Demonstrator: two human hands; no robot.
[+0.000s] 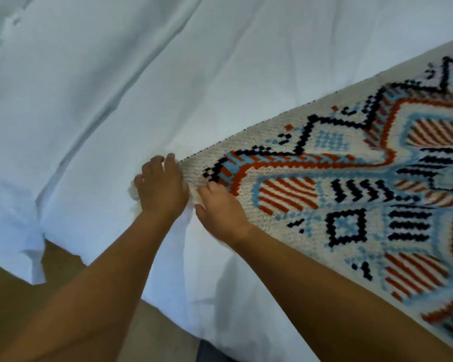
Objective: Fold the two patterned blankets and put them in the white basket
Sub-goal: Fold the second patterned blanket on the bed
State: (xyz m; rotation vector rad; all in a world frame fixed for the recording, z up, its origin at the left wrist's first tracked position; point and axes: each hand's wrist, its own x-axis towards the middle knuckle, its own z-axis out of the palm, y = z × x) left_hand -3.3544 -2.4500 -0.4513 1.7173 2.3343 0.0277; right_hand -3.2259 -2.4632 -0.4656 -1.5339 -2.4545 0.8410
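Blanket (338, 184) number 1, the only one of the 2 that shows, lies spread on a white bed sheet (168, 74) and runs from the middle of the picture to the right edge. It is a thick knitted cloth, cream with black, orange and light blue figures. The second blanket and the white basket are not in the head view.

Both hands are at the near end of the blanket, close together. The left hand (162, 186) is curled over the end, its fingers bent down onto the edge and onto some cream fringe beside it. It seems to pinch the edge, but the fingertips are hidden, so I cannot tell for sure. The right hand (221, 210) touches the cloth just beside it, fingers closed on a small fold of the border.

By my judgement the blanket is soft and limp, rather heavy for a cloth, and not slippery. It will sag and stretch, so the corners are the best place to take hold.
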